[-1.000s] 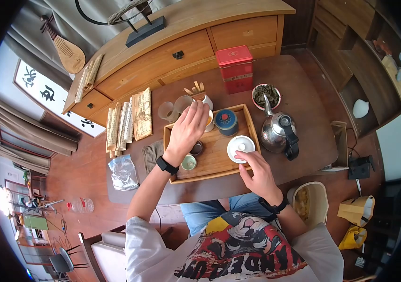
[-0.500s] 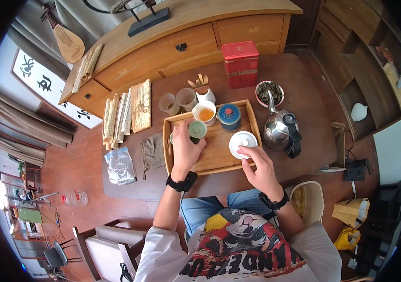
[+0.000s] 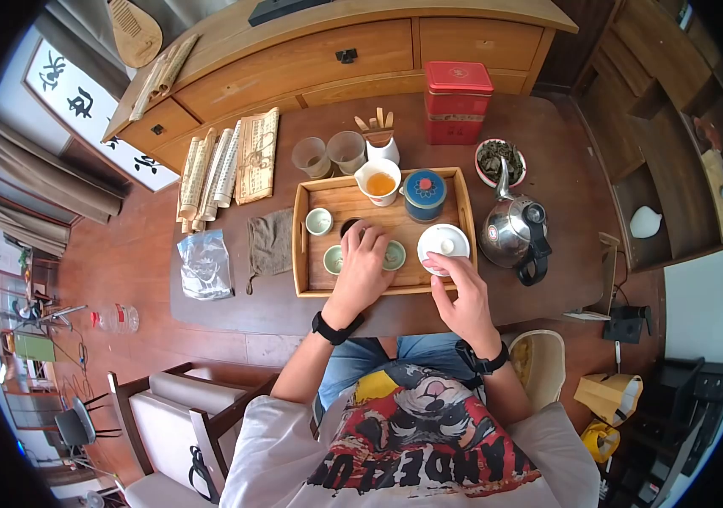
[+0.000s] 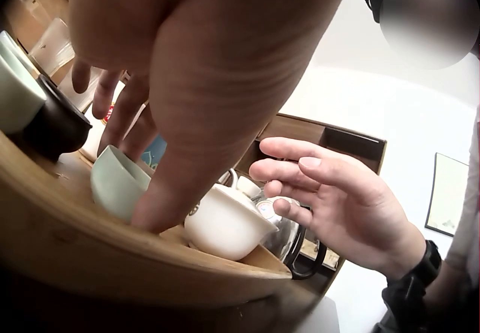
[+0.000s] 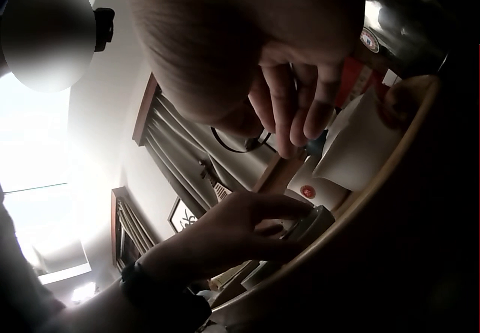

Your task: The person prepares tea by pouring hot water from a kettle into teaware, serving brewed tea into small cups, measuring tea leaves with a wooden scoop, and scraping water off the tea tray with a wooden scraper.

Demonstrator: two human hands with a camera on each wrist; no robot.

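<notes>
Pinches a pale green cup [image 3: 394,256] between the thumb and fingers of the left hand [image 3: 361,269], on the side facing the right hand [image 3: 465,298] and just inside the near rim of a wooden tray [image 3: 421,289]; with the base hidden, cannot tell whether fully set down. Hangs the right hand over the near edge of a white lidded bowl [image 3: 443,240], fingers loosely bent and slightly parted, thumb apart; cannot tell whether touching the lid. Has a second pale green cup [image 3: 331,260] just left of the left hand, and a third green cup [image 3: 319,221] a little beyond on that same side. Partly covers a dark cup [image 3: 348,225] with the left fingertips. Beyond the left hand, has a white jug [image 3: 385,198] of amber liquid [image 3: 381,184] near the far rim, and beside it, beyond and between both hands, a blue lidded jar [image 3: 425,200]. Past the tray, farther from the left hand, has two tumblers [image 3: 311,157] and a white holder [image 3: 384,152] of wooden tools [image 3: 381,118]. Well left of the left hand, has a dark cloth pouch [image 3: 272,241], a clear plastic bag [image 3: 205,264] and rolled papers [image 3: 209,173]. Right of the right hand and beyond, has a steel kettle [image 3: 507,233], then, farther out, a dish [image 3: 523,169] of dark leaves [image 3: 494,158] and a red tin [image 3: 459,106].
</notes>
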